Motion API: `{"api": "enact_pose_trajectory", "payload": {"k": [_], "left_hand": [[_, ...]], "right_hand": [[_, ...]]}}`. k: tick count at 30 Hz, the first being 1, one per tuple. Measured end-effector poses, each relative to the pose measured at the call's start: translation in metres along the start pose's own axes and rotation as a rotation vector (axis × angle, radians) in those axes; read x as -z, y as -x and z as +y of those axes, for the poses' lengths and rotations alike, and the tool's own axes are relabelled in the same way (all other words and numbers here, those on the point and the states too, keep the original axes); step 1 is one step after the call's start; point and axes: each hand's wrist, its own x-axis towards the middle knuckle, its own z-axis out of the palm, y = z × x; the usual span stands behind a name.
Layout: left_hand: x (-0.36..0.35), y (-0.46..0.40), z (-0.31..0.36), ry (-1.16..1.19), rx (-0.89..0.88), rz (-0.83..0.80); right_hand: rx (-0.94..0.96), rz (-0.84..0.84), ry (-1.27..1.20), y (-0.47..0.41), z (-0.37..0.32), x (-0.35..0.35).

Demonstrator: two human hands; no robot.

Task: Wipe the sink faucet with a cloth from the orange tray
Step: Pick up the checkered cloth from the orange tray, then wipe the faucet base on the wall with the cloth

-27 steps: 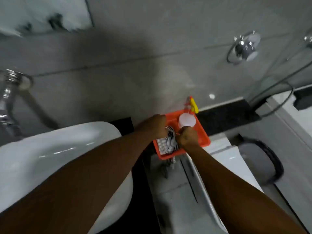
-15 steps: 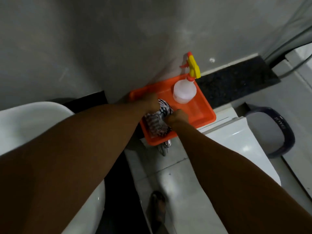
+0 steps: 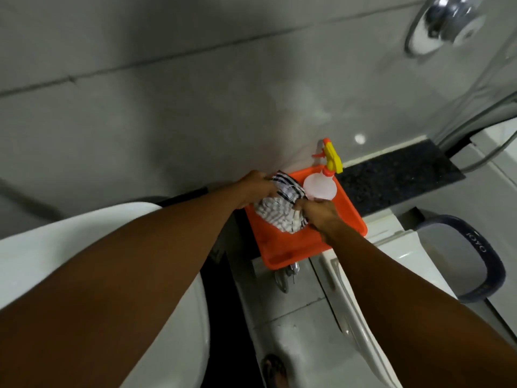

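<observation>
Cloth (image 3: 279, 211), striped dark and white, is held over the orange tray (image 3: 296, 247) by both hands: the left hand (image 3: 253, 189) is closed on its upper end near the wall, and the right hand (image 3: 319, 214) is pinched shut on its lower right edge, so that the fabric is stretched and partly bunched between them. The lower folds appear to rest on the tray floor, though this cannot be told for certain. A spray bottle (image 3: 320, 187) with a yellow and orange trigger stands in the far corner of the tray, just beside the cloth and close to the right hand. The tray is perched on the white toilet tank (image 3: 391, 247), overhanging its edge, and the white sink (image 3: 56, 247) lies to the left; the faucet is not seen. The step in hand is judged to be the lifting out of the cloth. It is best raised straight up and clear of the bottle, so that the bottle is not tipped and the overhanging tray is not dragged, then gathered into one hand before being carried left.
</observation>
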Motion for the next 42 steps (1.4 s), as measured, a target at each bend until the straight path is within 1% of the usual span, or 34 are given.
{"api": "enact_pose_trajectory", "payload": {"k": [3,7,10,12,14,16,18,20,22,25,28,30,32,33,34,36,37,38,40,41,42], "left_hand": [[0.038,0.044,0.015,0.193,0.013,-0.008],[0.1,0.121,0.031,0.297,0.025,0.02],[0.142,0.181,0.042,0.425,-0.017,-0.071],[0.174,0.221,0.048,0.466,-0.047,-0.066],[0.206,0.259,0.053,0.514,-0.028,-0.002],[0.241,0.295,0.052,0.489,-0.025,0.137],[0.273,0.33,0.042,0.399,-0.024,0.275],[0.299,0.363,0.027,0.363,-0.006,0.365],[0.317,0.389,0.006,0.337,0.017,0.464],[0.33,0.408,-0.029,0.281,0.039,0.666],[0.328,0.41,-0.056,0.063,0.051,0.913],[0.32,0.405,-0.065,-0.083,0.026,1.067],[0.312,0.397,-0.065,-0.09,-0.038,1.182],[0.309,0.39,-0.062,-0.069,-0.057,1.202],[0.306,0.383,-0.058,-0.061,-0.061,1.187],[0.297,0.364,-0.049,-0.088,-0.028,1.084],[0.291,0.354,-0.046,-0.106,-0.017,1.029],[0.286,0.345,-0.043,-0.116,-0.016,0.995],[0.284,0.331,-0.041,-0.074,-0.005,1.006],[0.285,0.328,-0.043,0.005,0.022,1.02],[0.289,0.326,-0.046,0.156,0.043,1.018]], "right_hand": [[0.07,-0.118,-0.099,0.035,-0.035,0.003],[0.209,-0.238,-0.127,0.094,-0.095,-0.009],[0.29,-0.354,-0.14,0.139,-0.143,-0.025],[0.351,-0.454,-0.132,0.173,-0.177,-0.04],[0.393,-0.574,-0.125,0.204,-0.209,-0.059],[0.428,-0.659,-0.115,0.235,-0.237,-0.082],[0.454,-0.696,-0.096,0.263,-0.259,-0.109],[0.489,-0.69,-0.06,0.289,-0.273,-0.137],[0.533,-0.654,-0.035,0.309,-0.278,-0.166],[0.585,-0.53,-0.037,0.327,-0.276,-0.211],[0.649,-0.369,-0.025,0.333,-0.269,-0.246],[0.711,-0.24,-0.019,0.327,-0.266,-0.256],[0.781,-0.143,0.015,0.318,-0.266,-0.259],[0.813,-0.109,0.045,0.314,-0.268,-0.26],[0.847,-0.087,0.069,0.311,-0.27,-0.261],[0.975,-0.08,0.085,0.308,-0.269,-0.258],[1.099,-0.054,0.129,0.306,-0.265,-0.255],[1.259,0.019,0.232,0.302,-0.262,-0.25],[1.575,0.234,0.503,0.287,-0.256,-0.235],[1.689,0.319,0.614,0.276,-0.254,-0.226],[1.771,0.372,0.712,0.264,-0.254,-0.219]]}}
